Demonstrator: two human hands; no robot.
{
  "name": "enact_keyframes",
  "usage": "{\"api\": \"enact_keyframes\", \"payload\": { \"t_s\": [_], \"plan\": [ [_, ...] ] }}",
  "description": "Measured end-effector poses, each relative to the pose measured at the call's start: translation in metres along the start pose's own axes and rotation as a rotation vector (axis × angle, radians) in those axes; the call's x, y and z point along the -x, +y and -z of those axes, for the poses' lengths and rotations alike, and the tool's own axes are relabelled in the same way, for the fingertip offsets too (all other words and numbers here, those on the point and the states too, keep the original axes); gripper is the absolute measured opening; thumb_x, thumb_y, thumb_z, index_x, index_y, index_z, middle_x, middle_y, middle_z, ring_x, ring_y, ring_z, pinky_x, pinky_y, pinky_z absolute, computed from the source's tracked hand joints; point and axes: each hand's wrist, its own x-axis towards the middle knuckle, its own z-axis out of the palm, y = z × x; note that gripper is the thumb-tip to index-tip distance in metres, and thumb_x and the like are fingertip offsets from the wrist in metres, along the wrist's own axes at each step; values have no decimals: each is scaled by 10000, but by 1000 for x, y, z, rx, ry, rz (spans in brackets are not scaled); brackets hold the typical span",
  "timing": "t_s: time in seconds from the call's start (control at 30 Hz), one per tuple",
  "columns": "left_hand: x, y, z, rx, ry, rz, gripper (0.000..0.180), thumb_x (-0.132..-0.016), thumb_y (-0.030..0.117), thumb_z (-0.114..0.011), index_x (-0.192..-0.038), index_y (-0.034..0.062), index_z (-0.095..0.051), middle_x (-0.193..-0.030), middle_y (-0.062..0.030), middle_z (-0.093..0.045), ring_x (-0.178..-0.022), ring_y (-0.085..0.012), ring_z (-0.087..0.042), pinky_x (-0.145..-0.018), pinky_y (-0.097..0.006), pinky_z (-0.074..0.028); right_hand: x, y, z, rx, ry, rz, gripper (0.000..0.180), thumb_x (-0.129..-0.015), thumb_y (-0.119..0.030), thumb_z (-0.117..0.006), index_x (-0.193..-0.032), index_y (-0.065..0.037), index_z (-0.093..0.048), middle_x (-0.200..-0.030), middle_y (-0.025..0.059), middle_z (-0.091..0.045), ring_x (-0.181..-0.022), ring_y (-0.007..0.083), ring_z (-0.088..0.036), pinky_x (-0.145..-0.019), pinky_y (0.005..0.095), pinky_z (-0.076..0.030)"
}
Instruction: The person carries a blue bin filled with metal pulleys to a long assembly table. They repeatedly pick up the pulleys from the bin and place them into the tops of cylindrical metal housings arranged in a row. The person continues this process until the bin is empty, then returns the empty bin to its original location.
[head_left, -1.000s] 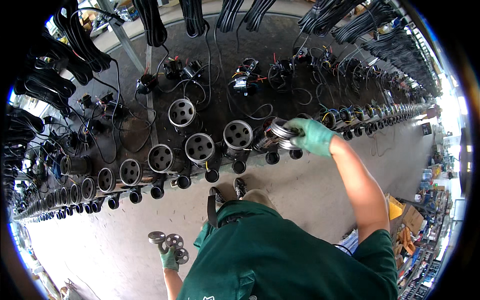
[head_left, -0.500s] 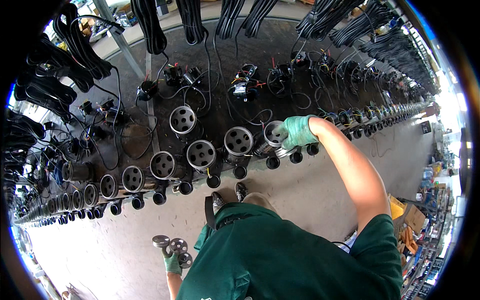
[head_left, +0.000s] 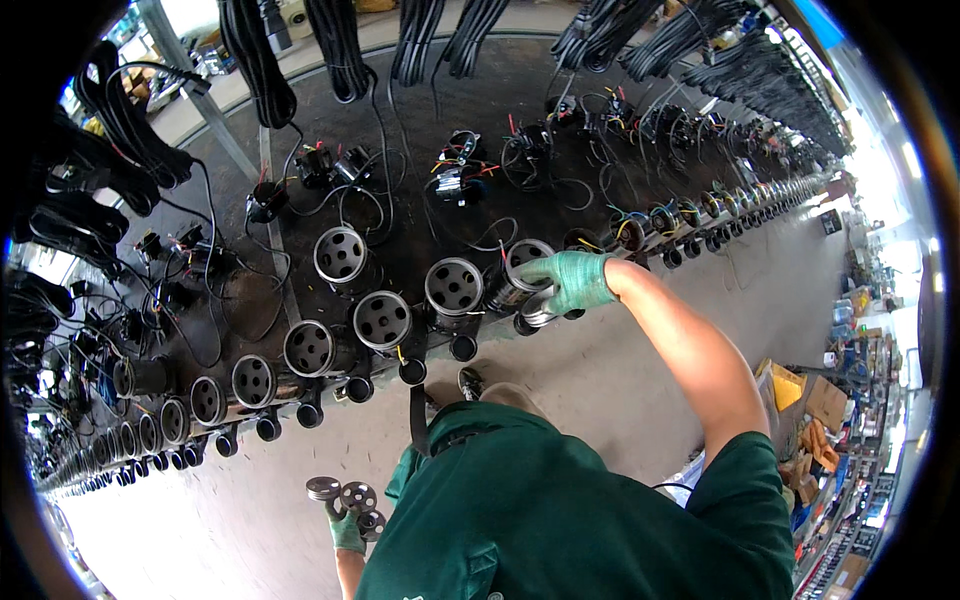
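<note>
Trouble is most likely at the right hand point(head_left: 572, 280), which is stretched far out in its green glove and closed over the end of a round motor point(head_left: 520, 272) on the dark bench point(head_left: 300, 270); the motor could be tipped off the front edge by such a long, sideways reach. The left hand point(head_left: 346, 528) is clenched low at the side around a bunch of perforated metal discs point(head_left: 345, 497); one could be let slip and dropped to the floor point(head_left: 590, 370).

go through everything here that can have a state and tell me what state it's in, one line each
right hand: gloved, reaching out, resting on a motor at the bench edge
left hand: gloved, low by the hip, grip closed on metal discs
metal discs: several, bunched in the left hand
motors: lying in a row, perforated end caps up
cable bundles: hanging above the bench
</note>
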Motion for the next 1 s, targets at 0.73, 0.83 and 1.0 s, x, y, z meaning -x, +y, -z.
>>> {"api": "enact_keyframes", "payload": {
  "t_s": [0.73, 0.83, 1.0],
  "plan": [
    [144, 129, -251, -584, -288, -323, 927, -784, -57, -739, -1558, 104, -255, -1407, -146, -552, -1230, -238, -600, -1001, -385, -539, 42, 163, -46, 131, 760, 293, 321, -832, -103, -730, -1148, -78, -684, -1136, 188, -609, -1114, 388, -603, -965, 460, -521],
    [178, 134, -338, -506, -462, -332, 863, -840, -69, -714, -1560, 90, -266, -1467, -161, -491, -1333, -283, -536, -1073, -431, -502, 55, 158, -30, 52, 682, 406, 357, -853, -115, -728, -1201, -69, -665, -1173, 197, -607, -1120, 387, -602, -989, 475, -506],
    [169, 128, -500, -561, -881, -509, 824, -767, 139, -891, -1453, 72, -440, -1480, -184, -457, -1360, -343, -498, -1081, -470, -488, 71, 126, 17, -429, 798, 647, 311, -910, -36, -688, -1218, -51, -652, -1118, 124, -652, -864, 213, -688, -709, 279, -582]
  ]
}}
